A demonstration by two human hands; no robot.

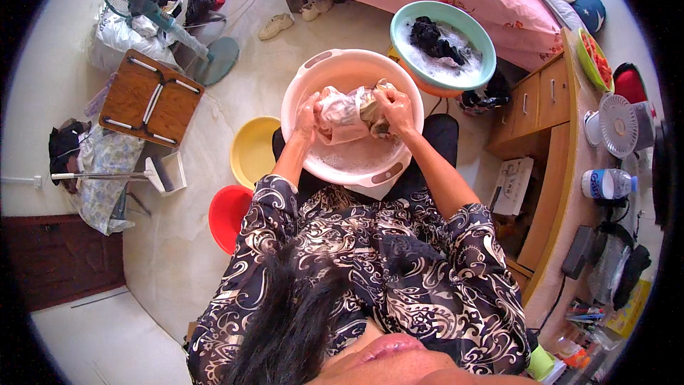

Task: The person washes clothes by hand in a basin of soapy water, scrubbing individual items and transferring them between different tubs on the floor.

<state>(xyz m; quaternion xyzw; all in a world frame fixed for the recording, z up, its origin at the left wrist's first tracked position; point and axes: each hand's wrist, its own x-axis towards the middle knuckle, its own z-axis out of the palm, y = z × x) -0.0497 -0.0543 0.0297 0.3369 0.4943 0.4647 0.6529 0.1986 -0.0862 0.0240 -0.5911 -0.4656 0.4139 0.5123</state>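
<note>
A wet garment, pale pink-white with a brownish, bunched part at its right end, lies in a pink plastic basin of cloudy, sudsy water. My left hand is closed on the pale left side of the cloth. The brownish end is gripped in the fingers of my right hand, a little higher than the left. Between the two hands the cloth is crumpled, its lower part down at the water. Whether it is one piece or two I cannot tell. The basin is in front of me, above my dark-clad legs.
Beyond it at the right, a turquoise basin holds dark cloth in foamy water. A yellow basin and a red basin stand on the floor at my left. Wooden drawers are to the right, a folding table and fan to the left.
</note>
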